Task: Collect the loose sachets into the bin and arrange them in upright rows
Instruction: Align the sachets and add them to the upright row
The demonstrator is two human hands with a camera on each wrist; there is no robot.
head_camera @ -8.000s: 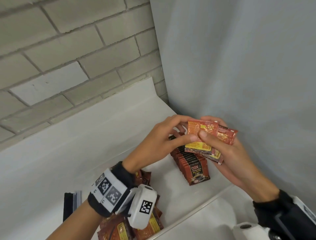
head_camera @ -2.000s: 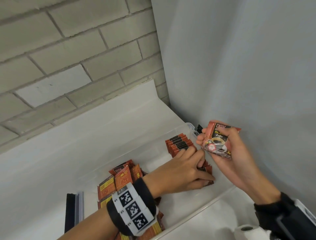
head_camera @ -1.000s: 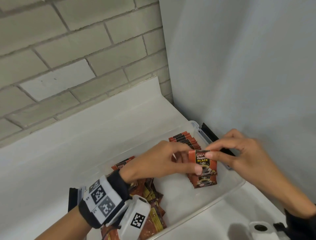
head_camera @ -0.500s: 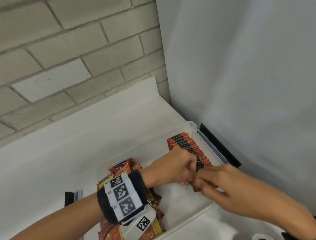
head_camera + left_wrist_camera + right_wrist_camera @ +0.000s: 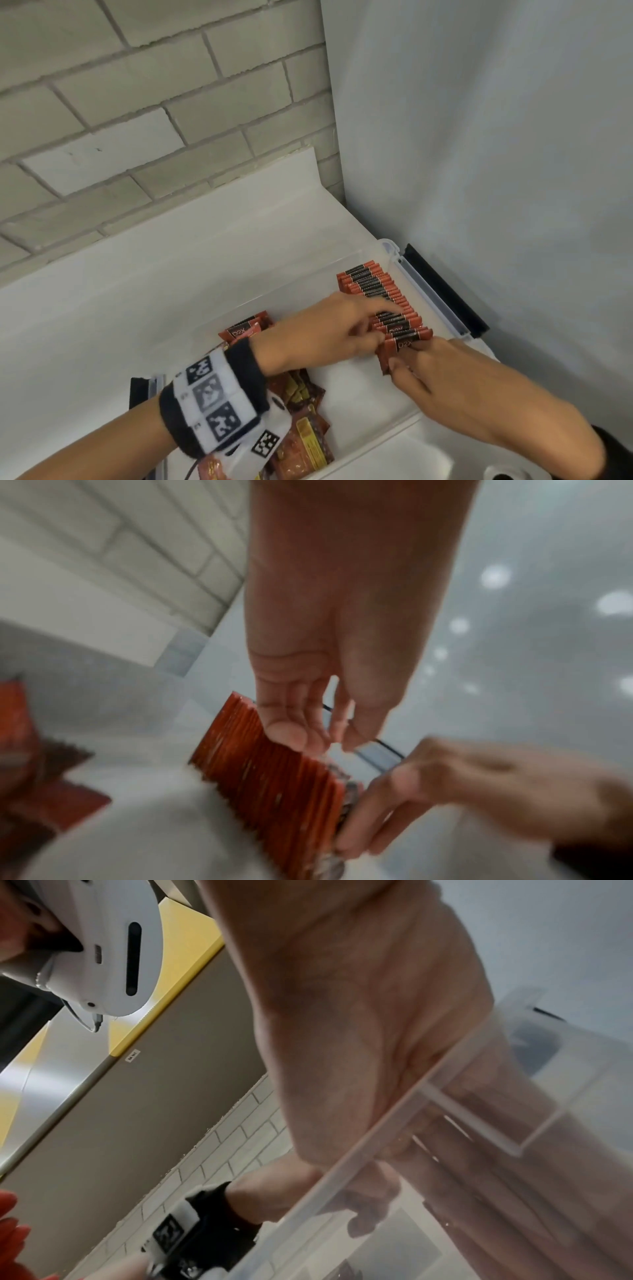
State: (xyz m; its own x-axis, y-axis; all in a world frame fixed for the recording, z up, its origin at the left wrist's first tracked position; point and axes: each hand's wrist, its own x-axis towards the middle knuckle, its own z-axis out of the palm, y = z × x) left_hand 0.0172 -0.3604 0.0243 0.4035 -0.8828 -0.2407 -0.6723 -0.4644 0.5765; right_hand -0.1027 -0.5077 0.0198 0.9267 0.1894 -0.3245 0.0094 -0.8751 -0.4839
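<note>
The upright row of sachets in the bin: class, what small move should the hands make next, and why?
Probably let go and reach for the loose pile. The right hand holds the front sachet against the near end of the row while the left hand's fingers rest on the row's tops. The sachet looks seated, and many others still lie flat in the bin.

Both forearms reach forward and converge. Left hand (image 5: 329,329), back up, fingers extended with the fingertips (image 5: 287,734) pressing down. Right hand (image 5: 445,377), back up, fingers curled in a pinch. Left wrist wears a marker band (image 5: 212,401).
</note>
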